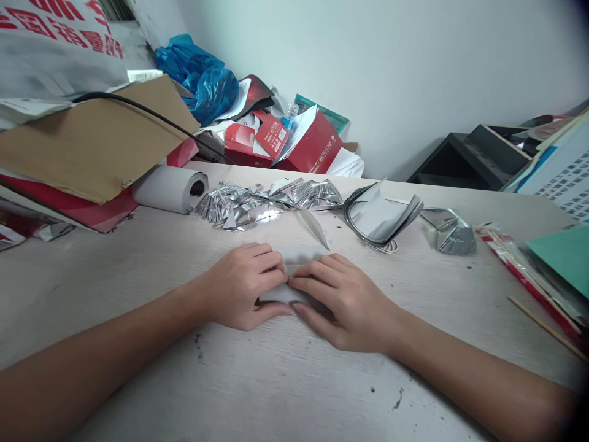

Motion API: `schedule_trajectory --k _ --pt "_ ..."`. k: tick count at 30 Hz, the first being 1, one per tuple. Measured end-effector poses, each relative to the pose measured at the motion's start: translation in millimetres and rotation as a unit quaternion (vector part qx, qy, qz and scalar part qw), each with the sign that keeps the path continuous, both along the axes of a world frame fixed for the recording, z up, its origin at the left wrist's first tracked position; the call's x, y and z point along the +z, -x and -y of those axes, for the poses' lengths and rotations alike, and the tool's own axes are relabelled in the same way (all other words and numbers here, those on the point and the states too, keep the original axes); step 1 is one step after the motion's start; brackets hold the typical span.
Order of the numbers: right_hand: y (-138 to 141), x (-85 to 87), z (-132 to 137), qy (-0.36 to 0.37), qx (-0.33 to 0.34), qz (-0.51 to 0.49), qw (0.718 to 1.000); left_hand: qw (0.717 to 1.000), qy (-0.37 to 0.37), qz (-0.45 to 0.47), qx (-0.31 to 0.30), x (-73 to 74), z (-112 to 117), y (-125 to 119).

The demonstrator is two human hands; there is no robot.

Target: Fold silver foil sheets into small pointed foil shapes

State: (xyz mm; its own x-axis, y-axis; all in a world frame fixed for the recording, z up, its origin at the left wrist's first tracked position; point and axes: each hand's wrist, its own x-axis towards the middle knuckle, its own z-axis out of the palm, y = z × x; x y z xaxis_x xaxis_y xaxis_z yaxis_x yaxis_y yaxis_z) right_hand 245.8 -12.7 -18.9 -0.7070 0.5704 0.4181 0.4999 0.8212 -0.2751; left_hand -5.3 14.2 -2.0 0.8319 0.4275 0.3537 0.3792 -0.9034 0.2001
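Touching the white paper (276, 296): both hands; this paper lies on the table (276, 387), nearer to the person than the curled stack (378, 215) and off to its left.
Left hand (251, 285): fingers bent on the paper, thumb apart from them by its near edge; I cannot tell if it is pinching.
Right hand (335, 301): fingers bent on the paper too, thumb apart from them, its tips very close to the left hand's; I cannot tell if it pinches.
Pointed strip (314, 228): just left of the curled stack.
Silver folded pieces (248, 209): in a long heap, left of the curled stack.
Paper roll (161, 189): farther left of the curled stack, past the heap.
Silver fan (455, 236): just right of the curled stack.
Thin stick (545, 326): right of the curled stack and nearer to the person.
Red box (313, 147): behind the curled stack, to its left.
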Motion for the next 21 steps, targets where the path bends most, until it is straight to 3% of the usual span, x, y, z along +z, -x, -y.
schedule_trajectory --k 11,16,21 --pt "-0.1 0.3 -0.8 -0.002 0.0 -0.024 1.0 0.994 0.026 0.107 0.007 -6.7 -6.3 -1.1" --pt "1.5 -1.0 -1.2 -0.008 -0.016 -0.034 0.999 0.997 -0.036 0.072 -0.015 -2.6 -2.5 -1.9" --pt "2.1 0.5 -1.0 0.006 -0.025 -0.048 0.999 0.995 -0.065 0.081 0.01 -4.2 -0.1 -3.5"
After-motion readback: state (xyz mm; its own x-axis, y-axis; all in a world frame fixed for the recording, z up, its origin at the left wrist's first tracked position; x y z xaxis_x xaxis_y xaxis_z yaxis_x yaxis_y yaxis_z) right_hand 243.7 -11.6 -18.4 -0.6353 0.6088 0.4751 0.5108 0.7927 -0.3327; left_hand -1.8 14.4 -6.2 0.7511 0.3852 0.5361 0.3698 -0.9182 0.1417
